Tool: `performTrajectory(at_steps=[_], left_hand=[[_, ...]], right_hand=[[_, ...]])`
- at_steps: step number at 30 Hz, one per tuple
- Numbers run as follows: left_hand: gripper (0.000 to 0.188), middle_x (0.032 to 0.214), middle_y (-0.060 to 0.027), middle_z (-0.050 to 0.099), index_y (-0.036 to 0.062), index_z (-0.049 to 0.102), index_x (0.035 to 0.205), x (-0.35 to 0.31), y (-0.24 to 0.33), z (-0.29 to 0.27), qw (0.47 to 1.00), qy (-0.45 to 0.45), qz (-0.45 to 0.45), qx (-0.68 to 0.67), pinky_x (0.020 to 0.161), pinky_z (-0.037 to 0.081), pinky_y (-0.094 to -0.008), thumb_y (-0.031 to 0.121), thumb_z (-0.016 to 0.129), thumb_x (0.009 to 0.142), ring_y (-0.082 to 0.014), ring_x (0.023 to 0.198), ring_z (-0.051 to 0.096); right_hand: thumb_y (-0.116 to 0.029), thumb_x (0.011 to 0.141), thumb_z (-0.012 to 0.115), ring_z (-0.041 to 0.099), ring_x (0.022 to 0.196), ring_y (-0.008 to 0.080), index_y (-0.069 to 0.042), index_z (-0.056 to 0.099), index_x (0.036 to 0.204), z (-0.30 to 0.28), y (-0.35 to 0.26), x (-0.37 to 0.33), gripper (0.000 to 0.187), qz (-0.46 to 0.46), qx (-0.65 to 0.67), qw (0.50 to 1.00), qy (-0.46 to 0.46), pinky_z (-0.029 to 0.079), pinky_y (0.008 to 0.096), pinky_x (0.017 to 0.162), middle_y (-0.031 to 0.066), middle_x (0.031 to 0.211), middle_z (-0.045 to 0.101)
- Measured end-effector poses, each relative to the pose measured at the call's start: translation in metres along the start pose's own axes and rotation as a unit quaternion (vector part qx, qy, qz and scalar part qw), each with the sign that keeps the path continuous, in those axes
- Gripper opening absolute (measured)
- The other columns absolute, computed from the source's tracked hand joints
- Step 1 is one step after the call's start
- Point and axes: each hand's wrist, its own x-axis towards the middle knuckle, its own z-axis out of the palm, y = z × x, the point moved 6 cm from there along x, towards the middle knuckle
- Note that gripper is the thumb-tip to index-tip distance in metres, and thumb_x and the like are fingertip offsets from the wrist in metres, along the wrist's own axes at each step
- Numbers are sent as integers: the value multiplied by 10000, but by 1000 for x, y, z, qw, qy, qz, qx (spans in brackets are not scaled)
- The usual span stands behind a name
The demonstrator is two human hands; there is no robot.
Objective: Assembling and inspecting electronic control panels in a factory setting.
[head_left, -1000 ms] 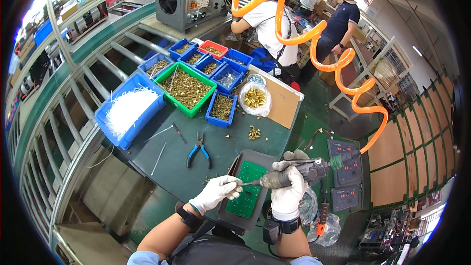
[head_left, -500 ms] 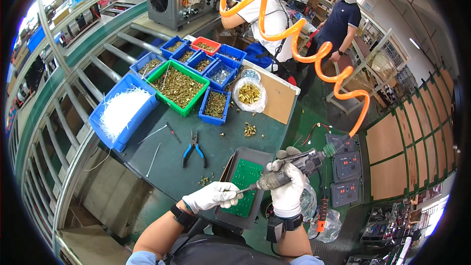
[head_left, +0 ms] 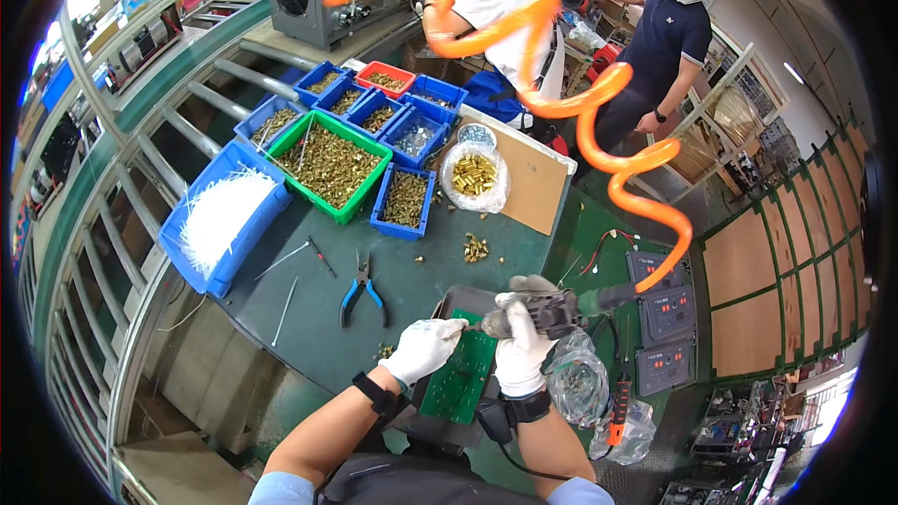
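My right hand [head_left: 522, 348], in a white glove with grey fingertips, is wrapped round a dark air-powered driver [head_left: 554, 310], which lies nearly level. An orange coiled hose [head_left: 613, 166] runs to its rear end. The driver's nose points left toward my left hand [head_left: 428, 348], gloved in white. That hand's fingers are pinched together at the driver's tip; what they hold is too small to make out. Below both hands a green circuit board [head_left: 451, 385] rests in a dark tray [head_left: 474, 300]. The board's far end is partly covered by the hands.
Blue-handled pliers [head_left: 363, 292] and thin tools lie left of the tray. Farther off stand a green bin [head_left: 368, 189] of brass parts, several blue bins, a bag [head_left: 502, 189] of brass pieces and a bin [head_left: 267, 215] of white ties. Two people stand beyond the table.
Both hands and the driver have moved away from me, toward the board's far end. My left hand has also shifted right. The hose has swung, and a standing person has stretched out an arm.
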Motion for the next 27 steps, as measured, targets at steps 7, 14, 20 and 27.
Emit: performTrajectory(at_steps=[7, 14, 20, 27], left_hand=[[282, 862, -135, 674, 79, 643, 1124, 0, -13, 8, 999, 24, 20, -15, 684, 511, -408, 71, 553, 857, -339, 776, 648], [441, 795, -84, 632, 96, 497, 1356, -8, -19, 2, 980, 73, -71, -168, 642, 507, -316, 58, 516, 917, -208, 656, 602], [317, 775, -61, 618, 39, 508, 1271, -16, -30, 5, 937, 38, -203, -281, 597, 491, -276, 104, 495, 961, -104, 644, 572], [195, 771, -61, 630, 9, 567, 1094, -13, -31, 5, 942, -9, -208, -263, 592, 492, -270, 139, 502, 964, -112, 628, 581]], right_hand=[[48, 819, 653, 616, 805, 130, 10, 543, 1141, 5, 10, 1, 343, -42, -11, 999, -13, 517, 242, 671, 61, 915, 635], [44, 811, 672, 590, 746, 101, 5, 567, 1132, 15, 8, 0, 340, -53, -51, 996, -41, 504, 227, 629, 54, 899, 634], [71, 796, 678, 603, 780, 116, 8, 565, 1135, 15, 9, -2, 362, -28, -11, 999, -42, 526, 243, 692, 53, 919, 634], [-61, 836, 706, 620, 871, 145, -12, 508, 1189, 15, 23, -9, 408, -59, -120, 985, -110, 526, 285, 770, 99, 1061, 629]])
